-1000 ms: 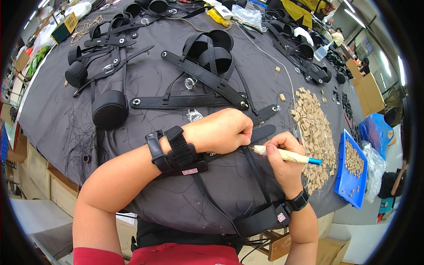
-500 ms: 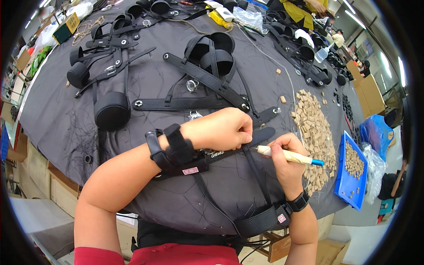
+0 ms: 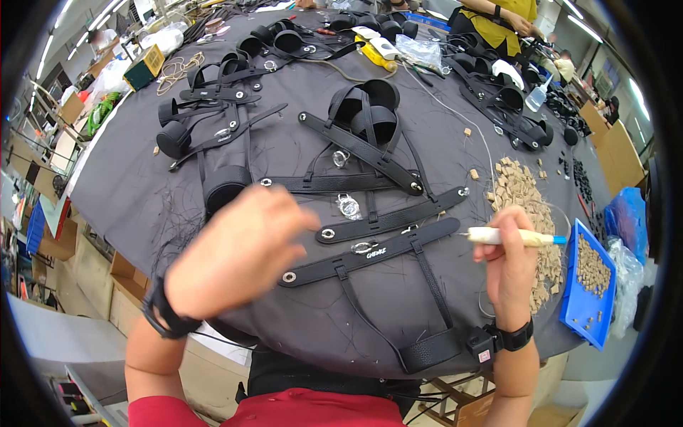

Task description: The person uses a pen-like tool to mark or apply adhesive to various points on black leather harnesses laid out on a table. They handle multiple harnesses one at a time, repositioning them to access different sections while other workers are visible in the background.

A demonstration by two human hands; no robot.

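My right hand is closed around a pen-shaped tool with a cream wrapped handle, a blue end and a thin tip pointing left. That tip is close to the rounded right end of a black leather strap piece, which lies flat with white lettering, an eyelet and a ring. Two narrow straps run from it down to a black cuff near the table's front edge. My left hand is in the air left of the strap piece, its fingers smeared by motion, so whether it holds anything cannot be told.
More black strap harnesses lie beyond my hands, others at the left. Small tan pieces are heaped at the right, beside a blue tray of more. A thin cord crosses the table. Another person stands across it.
My left hand has left the strap piece and moved left and down. My right hand has shifted right with the tool, away from the strap. The view has shifted too.
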